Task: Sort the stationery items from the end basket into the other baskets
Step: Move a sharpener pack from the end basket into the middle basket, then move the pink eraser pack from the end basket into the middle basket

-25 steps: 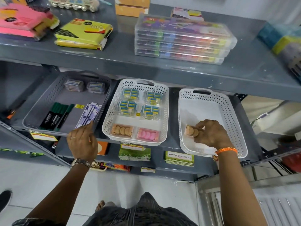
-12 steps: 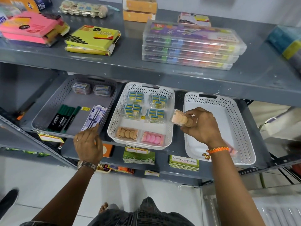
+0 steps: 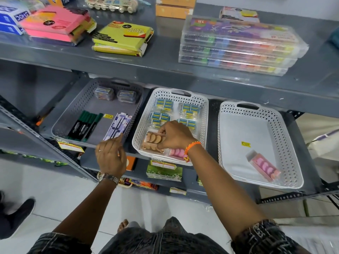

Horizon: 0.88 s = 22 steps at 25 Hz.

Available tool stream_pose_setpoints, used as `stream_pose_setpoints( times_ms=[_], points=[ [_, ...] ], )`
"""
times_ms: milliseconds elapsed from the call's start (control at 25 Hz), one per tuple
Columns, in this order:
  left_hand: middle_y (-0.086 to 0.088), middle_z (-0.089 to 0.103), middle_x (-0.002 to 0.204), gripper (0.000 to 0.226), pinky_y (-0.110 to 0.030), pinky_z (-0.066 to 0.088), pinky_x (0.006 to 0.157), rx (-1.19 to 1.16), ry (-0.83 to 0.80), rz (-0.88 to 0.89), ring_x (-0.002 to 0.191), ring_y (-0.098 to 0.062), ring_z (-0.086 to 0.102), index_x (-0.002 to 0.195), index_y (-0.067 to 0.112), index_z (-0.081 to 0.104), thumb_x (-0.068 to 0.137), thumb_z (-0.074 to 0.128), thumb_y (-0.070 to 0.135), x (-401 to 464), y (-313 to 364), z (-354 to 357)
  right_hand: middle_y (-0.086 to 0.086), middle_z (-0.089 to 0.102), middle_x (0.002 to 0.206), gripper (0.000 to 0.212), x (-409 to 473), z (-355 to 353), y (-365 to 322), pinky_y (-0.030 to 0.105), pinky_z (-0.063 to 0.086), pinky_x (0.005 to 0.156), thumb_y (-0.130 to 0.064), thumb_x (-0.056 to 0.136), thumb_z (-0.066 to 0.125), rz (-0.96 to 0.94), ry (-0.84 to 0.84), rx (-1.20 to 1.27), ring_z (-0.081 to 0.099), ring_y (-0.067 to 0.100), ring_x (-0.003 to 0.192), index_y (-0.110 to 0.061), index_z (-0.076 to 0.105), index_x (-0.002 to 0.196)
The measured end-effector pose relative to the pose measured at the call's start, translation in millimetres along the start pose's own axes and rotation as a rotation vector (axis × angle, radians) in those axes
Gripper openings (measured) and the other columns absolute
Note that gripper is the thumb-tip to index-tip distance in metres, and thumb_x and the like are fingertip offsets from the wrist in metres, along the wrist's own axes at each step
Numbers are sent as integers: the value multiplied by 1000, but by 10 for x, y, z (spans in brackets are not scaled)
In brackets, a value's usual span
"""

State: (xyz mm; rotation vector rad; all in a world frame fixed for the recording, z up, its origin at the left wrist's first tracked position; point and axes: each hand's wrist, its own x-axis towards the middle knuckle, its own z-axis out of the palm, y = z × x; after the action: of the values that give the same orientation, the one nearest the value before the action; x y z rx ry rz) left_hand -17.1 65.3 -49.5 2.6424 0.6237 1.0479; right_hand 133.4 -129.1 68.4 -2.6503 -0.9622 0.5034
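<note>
Sorting well advanced, not finished. Right hand [image 3: 174, 136] low over the front of the middle white basket [image 3: 202, 114], grip pinched on a tan eraser pack [image 3: 155, 138], setting it onto another tan pack [image 3: 146, 147] already lying there, just beside a pink pack [image 3: 176, 153] in the same front row. Behind these, several blue-and-yellow packets [image 3: 164, 104] filling the back of that basket. Left hand [image 3: 111, 154] at the front rim of the grey basket [image 3: 91, 89], fingers loosely curled and holding nothing as far as can be seen, perhaps steadying it; inside, green markers [image 3: 86, 123], boxed pens [image 3: 119, 125] and two small clear cases [image 3: 115, 93]. End basket [image 3: 288, 143] on the right almost bare: one pink eraser pack [image 3: 264, 165] lying slantwise near its front right corner, plus a loose yellow price sticker [image 3: 245, 144] on the floor of it. Judged from that: tan pack nearly placed, one pink pack left to carry across, probably to join the pink one in the middle basket.
</note>
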Motion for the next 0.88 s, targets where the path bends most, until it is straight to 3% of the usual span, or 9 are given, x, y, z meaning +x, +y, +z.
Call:
stream_pose_setpoints(
  times_ms=[280,400,520,720,880],
  points=[
    [-11,71,104,40,-43,38,91,6,-13,-1,96,-34,60,125,14,66,87,53,11,1,-11,1,2,63,117,66,118,145,-96,35,53,77,-49,58,83,-29,-36,-107,63,25,100,-25,66,116],
    [-12,71,103,38,-43,37,91,6,-6,6,96,-33,60,122,13,66,87,54,11,6,-6,2,-4,63,127,80,58,60,-33,39,52,87,-50,62,81,-44,-44,-18,57,21,119,-25,56,134],
    [-12,71,103,37,-43,36,90,12,5,13,95,-33,58,122,12,67,87,54,11,3,-12,4,-6,67,120,76,-125,-163,151,38,52,93,-48,65,83,0,49,218,60,17,113,-24,58,133],
    [-12,72,102,35,-44,40,90,4,34,-3,95,-34,59,120,10,69,90,51,12,-11,0,16,-2,69,101,60,-604,-571,832,15,49,73,-29,66,90,179,293,557,63,3,81,-14,68,120],
    [-12,72,102,36,-45,41,90,-1,47,1,95,-34,60,121,11,69,90,51,12,-16,6,22,9,70,113,65,-1036,-584,1602,30,53,83,-24,64,91,497,372,400,65,24,95,-13,65,123]
  ],
)
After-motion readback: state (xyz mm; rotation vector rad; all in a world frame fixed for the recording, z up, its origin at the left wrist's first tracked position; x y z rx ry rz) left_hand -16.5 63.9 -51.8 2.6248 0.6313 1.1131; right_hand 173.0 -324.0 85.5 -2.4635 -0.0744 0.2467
